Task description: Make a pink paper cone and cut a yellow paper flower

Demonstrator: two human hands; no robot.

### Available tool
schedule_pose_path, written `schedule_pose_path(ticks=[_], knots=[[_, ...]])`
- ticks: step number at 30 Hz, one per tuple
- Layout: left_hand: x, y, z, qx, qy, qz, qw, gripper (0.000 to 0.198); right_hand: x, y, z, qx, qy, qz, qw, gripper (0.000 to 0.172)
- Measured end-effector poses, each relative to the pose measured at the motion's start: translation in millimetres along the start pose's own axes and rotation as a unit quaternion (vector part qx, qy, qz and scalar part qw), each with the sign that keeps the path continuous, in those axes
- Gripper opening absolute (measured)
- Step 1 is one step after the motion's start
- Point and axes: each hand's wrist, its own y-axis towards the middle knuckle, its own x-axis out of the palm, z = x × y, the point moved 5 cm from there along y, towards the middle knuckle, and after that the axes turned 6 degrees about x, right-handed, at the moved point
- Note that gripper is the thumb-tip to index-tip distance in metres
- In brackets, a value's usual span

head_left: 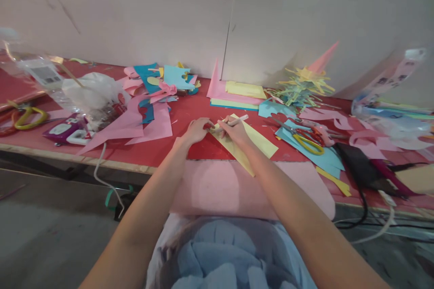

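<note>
A sheet of yellow paper (260,139) lies at a slant on the red table in front of me. My right hand (234,132) is closed around a pale pen (238,120), its tip down near the paper's far left corner. Beside that corner rests my left hand (197,130), open, with slightly bent fingers reaching to the paper's edge. Its thumb is hard to make out. Under my forearms, a large pink sheet (217,186) hangs across the table's front edge and over my lap.
Scissors with yellow and red handles (308,143) lie on blue paper at right, near a black case (359,169). Behind stands a pink-tipped paper cone with fringes (307,82). Paper scraps (162,83), a purple-and-white power strip (69,130) and more scissors (31,117) are at left.
</note>
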Motion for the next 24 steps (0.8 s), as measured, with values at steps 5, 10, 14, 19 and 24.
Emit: schedule_pose_path(ticks=[5, 10, 14, 19, 24], knots=[[0.3, -0.3, 0.5, 0.005, -0.009, 0.003, 1.000, 0.027, -0.2, -0.4, 0.2, -0.008, -0.007, -0.006, 1.000, 0.033], [-1.0, 1.0, 0.7, -0.006, -0.019, 0.002, 1.000, 0.027, -0.6, -1.1, 1.0, 0.000, -0.014, 0.003, 1.000, 0.031], [-1.4, 2.1, -0.3, -0.003, -0.027, -0.001, 1.000, 0.026, -5.5, -1.5, 0.5, -0.012, -0.034, 0.049, 0.998, 0.028], [-3.1, 1.7, 1.0, -0.001, -0.021, -0.001, 1.000, 0.027, -9.4, -0.9, 0.8, -0.008, -0.033, 0.075, 0.997, 0.027], [-3.3, 1.7, 0.6, -0.003, -0.022, -0.002, 1.000, 0.025, -3.7, -1.5, -1.8, -0.007, -0.010, 0.032, 0.999, 0.030]])
